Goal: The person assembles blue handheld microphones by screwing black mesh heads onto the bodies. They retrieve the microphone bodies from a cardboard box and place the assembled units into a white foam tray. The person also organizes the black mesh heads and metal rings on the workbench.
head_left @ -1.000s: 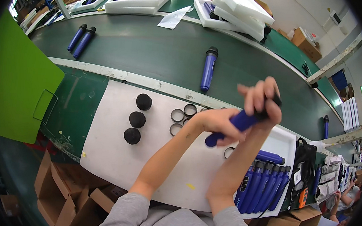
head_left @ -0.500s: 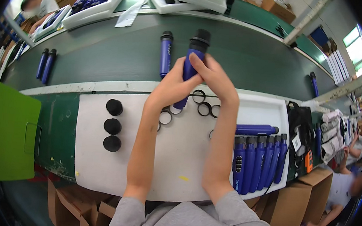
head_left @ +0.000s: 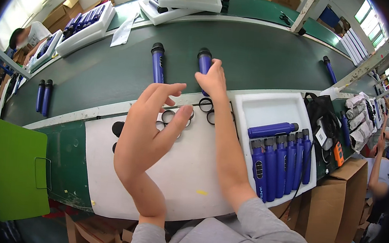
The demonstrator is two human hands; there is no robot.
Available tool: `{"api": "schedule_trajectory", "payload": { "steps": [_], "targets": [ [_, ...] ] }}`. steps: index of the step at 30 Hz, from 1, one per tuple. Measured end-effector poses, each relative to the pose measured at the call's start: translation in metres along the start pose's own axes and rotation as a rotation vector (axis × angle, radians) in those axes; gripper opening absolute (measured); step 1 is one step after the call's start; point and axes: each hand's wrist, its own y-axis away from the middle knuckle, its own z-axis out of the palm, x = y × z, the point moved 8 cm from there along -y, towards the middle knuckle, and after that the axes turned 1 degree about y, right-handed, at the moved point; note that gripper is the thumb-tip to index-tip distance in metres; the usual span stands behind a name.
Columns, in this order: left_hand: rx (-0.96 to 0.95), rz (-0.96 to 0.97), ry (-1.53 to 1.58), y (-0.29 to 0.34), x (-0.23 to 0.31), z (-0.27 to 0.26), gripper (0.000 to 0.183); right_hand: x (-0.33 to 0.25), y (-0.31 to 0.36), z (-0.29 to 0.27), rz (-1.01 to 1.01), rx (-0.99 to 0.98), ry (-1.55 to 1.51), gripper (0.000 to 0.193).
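Note:
My right hand (head_left: 213,80) is on the green work surface beyond the mat, its fingers round the right side of a blue tube with a black head (head_left: 203,63), shaped like a microphone. Left of it lies a similar blue tube (head_left: 158,64). Over the pale mat (head_left: 189,176) my left hand (head_left: 150,129) hangs with fingers and thumb apart, holding nothing. Several black rings (head_left: 205,105) lie between my arms, some partly covered by the left hand. That hand also hides most of the black round caps (head_left: 117,128) at the mat's left.
To the right, a white foam tray (head_left: 269,110) holds several blue tubes. A black bag (head_left: 317,114) and an orange device (head_left: 338,153) lie beyond it. A green panel (head_left: 10,165) stands at left; cardboard boxes (head_left: 331,203) are below. Other people sit at far left and right.
The blue tube, held in both hands before, now rests on the green surface with only my right hand on it. My left hand has let go, drawn back toward me and spread.

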Motion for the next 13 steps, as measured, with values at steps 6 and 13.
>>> {"api": "schedule_trajectory", "payload": {
  "steps": [6,13],
  "targets": [
    [0.027,0.019,-0.042,0.002,0.002,-0.001,0.036,-0.013,-0.056,0.029,-0.094,0.069,0.313,0.068],
    [0.004,-0.040,-0.033,0.011,-0.002,-0.011,0.038,-0.046,-0.053,-0.017,-0.187,-0.213,0.772,0.052]
  ]
}}
